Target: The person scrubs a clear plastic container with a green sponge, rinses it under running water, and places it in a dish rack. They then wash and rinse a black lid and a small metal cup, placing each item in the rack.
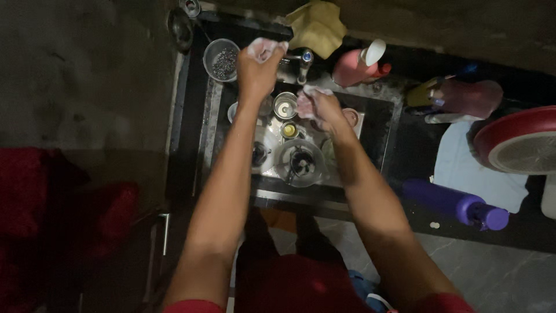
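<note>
Seen from above, over a small sink [379, 119] sunk in a dark counter.

Left hand [258, 66] raised at the sink's far left corner, fingers closed round a pale, soapy sponge or cloth [265, 47], just beside the tap [304, 61].

Right hand [318, 109] lower, over the middle of the basin, lathered with foam, fingers curled; whether anything is pinched in them cannot be told.

In the basin: small steel cup [285, 105] between the two hands, a smaller cup with yellowish contents [289, 130] below it, a round steel bowl with utensils [301, 163] nearest the body.

On the counter: steel bowl of dark scrubber material [222, 58] left of the raised hand, yellow cloth [317, 26] behind the tap, pink bottle [356, 66] lying to the right, purple bottle [454, 203] on its side at near right, red round lid or tray [515, 139] at the right edge.
</note>
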Demonstrator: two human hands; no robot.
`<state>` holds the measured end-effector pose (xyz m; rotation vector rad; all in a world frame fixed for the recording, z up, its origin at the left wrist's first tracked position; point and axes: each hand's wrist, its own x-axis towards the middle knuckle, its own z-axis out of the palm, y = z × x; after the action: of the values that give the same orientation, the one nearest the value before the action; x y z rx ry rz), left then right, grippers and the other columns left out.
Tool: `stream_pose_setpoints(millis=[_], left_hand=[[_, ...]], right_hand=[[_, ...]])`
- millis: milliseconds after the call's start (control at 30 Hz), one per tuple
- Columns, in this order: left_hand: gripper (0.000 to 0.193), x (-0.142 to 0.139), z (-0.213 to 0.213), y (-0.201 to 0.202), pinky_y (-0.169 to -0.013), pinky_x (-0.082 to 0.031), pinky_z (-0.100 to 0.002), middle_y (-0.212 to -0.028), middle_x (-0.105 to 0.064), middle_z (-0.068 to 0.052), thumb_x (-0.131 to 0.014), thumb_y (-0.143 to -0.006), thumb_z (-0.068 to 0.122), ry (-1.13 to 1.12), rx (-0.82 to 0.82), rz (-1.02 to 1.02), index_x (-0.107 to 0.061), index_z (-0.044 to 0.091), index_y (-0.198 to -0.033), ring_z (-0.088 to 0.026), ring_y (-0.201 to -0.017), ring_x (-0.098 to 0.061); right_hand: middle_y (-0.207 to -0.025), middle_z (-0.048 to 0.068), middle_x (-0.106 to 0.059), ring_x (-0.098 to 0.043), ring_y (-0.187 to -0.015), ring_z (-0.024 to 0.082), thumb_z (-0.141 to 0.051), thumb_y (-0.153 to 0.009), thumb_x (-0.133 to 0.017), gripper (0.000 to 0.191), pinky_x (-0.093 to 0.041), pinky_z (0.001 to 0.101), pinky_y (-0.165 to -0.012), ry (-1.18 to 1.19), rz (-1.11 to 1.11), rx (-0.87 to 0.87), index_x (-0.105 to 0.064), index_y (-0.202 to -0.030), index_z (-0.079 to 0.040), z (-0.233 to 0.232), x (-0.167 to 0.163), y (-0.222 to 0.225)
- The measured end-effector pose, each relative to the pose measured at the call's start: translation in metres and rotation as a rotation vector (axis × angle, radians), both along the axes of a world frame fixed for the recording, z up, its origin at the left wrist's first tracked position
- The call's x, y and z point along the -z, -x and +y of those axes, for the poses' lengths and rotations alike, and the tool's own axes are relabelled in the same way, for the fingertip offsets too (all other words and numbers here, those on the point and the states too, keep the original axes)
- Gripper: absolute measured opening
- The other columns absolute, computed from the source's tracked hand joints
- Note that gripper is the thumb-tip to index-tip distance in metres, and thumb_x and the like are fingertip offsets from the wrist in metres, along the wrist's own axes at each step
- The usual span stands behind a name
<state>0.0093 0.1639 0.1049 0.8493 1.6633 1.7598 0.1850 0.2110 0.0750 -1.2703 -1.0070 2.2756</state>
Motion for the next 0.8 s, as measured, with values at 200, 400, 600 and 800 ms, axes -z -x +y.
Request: stream_pose_setpoints(millis=[200,400,600,800], left_hand=[[0.018,0.005,-0.022,-0.008,-0.066,-0.047,-0.024,-0.083,-0.072,-0.003,-0.078,-0.095,0.016,-0.094,-0.086,-0.088,-0.075,-0.001,-0.090,-0.006,-0.072,-0.059],[0.033,0.053,-0.050,-0.029,-0.049,-0.041,-0.026,-0.090,-0.072,-0.005,-0.070,-0.095,0.030,0.269,-0.212,-0.459,-0.074,0.001,-0.110,-0.011,-0.065,-0.062],[0.025,0.106,-0.045,-0.053,-0.051,-0.052,-0.033,-0.092,-0.068,-0.003,-0.056,-0.097,0.030,0.420,-0.061,-1.045,-0.068,0.013,-0.110,-0.016,-0.067,-0.064],[0.024,0.113,-0.017,-0.055,-0.048,-0.044,-0.034,-0.080,-0.060,-0.005,-0.057,-0.102,0.028,0.292,-0.059,-0.980,-0.069,0.009,-0.109,-0.019,-0.060,-0.054]], right_hand=[[-0.078,0.008,-0.067,-0.064,-0.059,0.018,-0.028,-0.107,-0.062,0.029,-0.056,0.0328,-0.052,0.062,0.091,0.023,-0.066,-0.094,-0.002,0.001,-0.002,0.036],[-0.056,-0.003,-0.052,-0.044,-0.035,0.008,-0.030,-0.101,-0.068,0.030,-0.037,0.0262,-0.030,0.124,0.272,-0.151,-0.060,-0.078,-0.013,-0.006,0.009,0.047],[-0.070,0.006,-0.069,-0.063,-0.053,0.017,-0.021,-0.094,-0.068,0.018,-0.049,0.0333,-0.045,0.150,-0.181,0.038,-0.072,-0.088,-0.004,-0.015,0.012,0.059],[-0.067,0.004,-0.061,-0.055,-0.049,0.015,-0.034,-0.101,-0.066,0.033,-0.044,0.0339,-0.044,-0.132,-0.132,0.066,-0.068,-0.086,-0.005,-0.009,0.014,0.074]])
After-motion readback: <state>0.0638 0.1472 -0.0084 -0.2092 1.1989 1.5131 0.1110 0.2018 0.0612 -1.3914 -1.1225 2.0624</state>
